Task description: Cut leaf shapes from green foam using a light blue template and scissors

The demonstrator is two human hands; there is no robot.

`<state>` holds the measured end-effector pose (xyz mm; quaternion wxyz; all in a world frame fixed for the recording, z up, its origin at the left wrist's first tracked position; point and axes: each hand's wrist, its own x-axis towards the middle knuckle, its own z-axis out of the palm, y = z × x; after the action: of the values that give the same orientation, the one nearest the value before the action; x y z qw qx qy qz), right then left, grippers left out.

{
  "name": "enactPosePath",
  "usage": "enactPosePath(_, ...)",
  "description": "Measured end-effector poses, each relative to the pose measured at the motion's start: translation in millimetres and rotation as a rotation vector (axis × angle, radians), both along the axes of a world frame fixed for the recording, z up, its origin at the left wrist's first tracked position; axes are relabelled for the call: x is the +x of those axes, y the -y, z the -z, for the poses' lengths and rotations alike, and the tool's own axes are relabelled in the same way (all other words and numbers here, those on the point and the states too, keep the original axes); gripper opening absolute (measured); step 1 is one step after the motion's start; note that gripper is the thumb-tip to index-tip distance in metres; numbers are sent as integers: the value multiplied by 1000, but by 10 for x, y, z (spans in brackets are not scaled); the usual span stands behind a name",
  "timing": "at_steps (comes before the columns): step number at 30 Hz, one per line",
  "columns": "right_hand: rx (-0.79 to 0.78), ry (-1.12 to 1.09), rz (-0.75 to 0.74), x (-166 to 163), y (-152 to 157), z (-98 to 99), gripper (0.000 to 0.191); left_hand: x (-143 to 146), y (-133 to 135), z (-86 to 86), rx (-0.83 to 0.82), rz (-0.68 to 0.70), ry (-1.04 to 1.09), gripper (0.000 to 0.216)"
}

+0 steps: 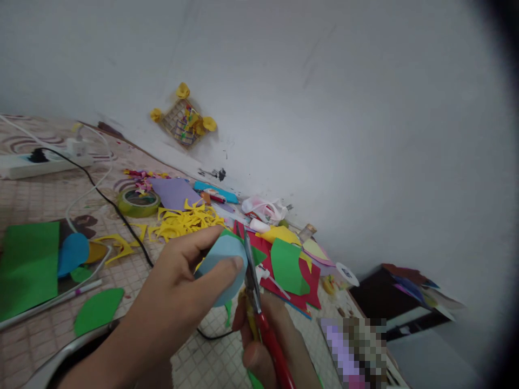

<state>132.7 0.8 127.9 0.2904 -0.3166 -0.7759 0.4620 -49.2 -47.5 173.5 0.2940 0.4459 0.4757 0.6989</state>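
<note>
The wall (344,119) borders the far edge of the table (130,281) and limits reach beyond the scissors (252,273). The patterned table cover is exposed below the scissors and to their left, giving room for lateral movement. The left grip (188,283), immediately left of the scissors, is narrow: the thumb presses the front of the pale blue paper piece (219,259), with the fingers behind. The right grip (261,332), at the lower end of the scissors, is closed around their handles. A green sheet (30,265) lies far left of the scissors. A red sheet (311,278) lies right of them, partly covered by other paper. The scissor blades point away, tips slightly apart, along the right edge of the pale blue paper piece; blade engagement cannot be determined. Yellow offcuts (186,224) and a tape roll (138,203) occupy the area beyond and left of the scissors. A white spool (347,274) is right of the scissors, near the table's right edge.
</note>
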Motion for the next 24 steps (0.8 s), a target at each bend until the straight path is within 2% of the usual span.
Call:
enactPosePath(4,2,-52,-23,22,-49,60,66,6,2,-6,-8,19,26,20)
enactPosePath(8,-38,-43,-62,58,-103,16,63,9,6,7,-28,70,75,17)
enactPosePath(12,-40,13,-108,152,-148,2,69,-21,1,37,-27,126,125,11)
enactPosePath(16,-93,32,-204,303,-225,51,73,-82,-6,53,-45,98,126,10)
enactPosePath(18,-50,-23,-209,361,-295,29,68,-100,-11,38,-54,107,82,12)
enactPosePath(20,41,-145,-149,367,-373,-50,57,-94,-22,13,-65,147,16,13)
enactPosePath(24,163,-322,-62,177,-475,-339,21,-22,-63,-15,-114,273,-125,16)
